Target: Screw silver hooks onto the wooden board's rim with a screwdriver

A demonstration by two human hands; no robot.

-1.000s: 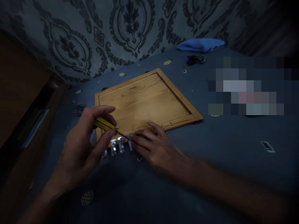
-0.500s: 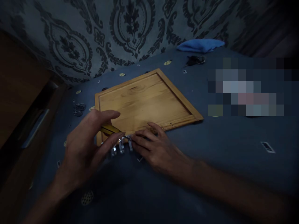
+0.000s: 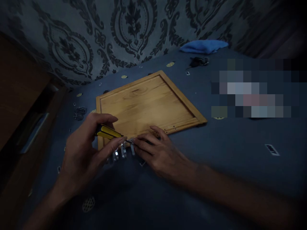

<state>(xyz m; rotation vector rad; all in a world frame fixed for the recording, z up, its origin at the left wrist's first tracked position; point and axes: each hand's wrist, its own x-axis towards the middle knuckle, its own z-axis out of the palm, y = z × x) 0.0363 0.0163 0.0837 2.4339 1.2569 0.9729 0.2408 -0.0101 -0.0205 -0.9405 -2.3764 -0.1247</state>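
Observation:
My left hand (image 3: 82,150) is closed around the yellow and black handle of a screwdriver (image 3: 109,131), with the thumb along its front end. Its shaft slants down to the right and meets a silver metal hook (image 3: 132,149) at the near edge of a framed wooden panel (image 3: 144,99). The fingertips of my right hand (image 3: 154,148) press together against that hook, the rest of the hand lying over the panel's edge. Several similar metal hooks (image 3: 123,150) stick out from the same edge, just left. Any screw under the tip is too small to make out.
The panel lies on a dark blue patterned cloth (image 3: 227,166). Small dark holes show along its near edge, right of my hand. A blue cloth (image 3: 203,46) and a dark tangled item (image 3: 199,62) lie at the back. Brown furniture (image 3: 21,95) stands on the left.
The screwdriver handle has turned in my left hand, showing more yellow, and the left fingers have curled closer. My right hand stays at the hook. The whole view has shifted slightly.

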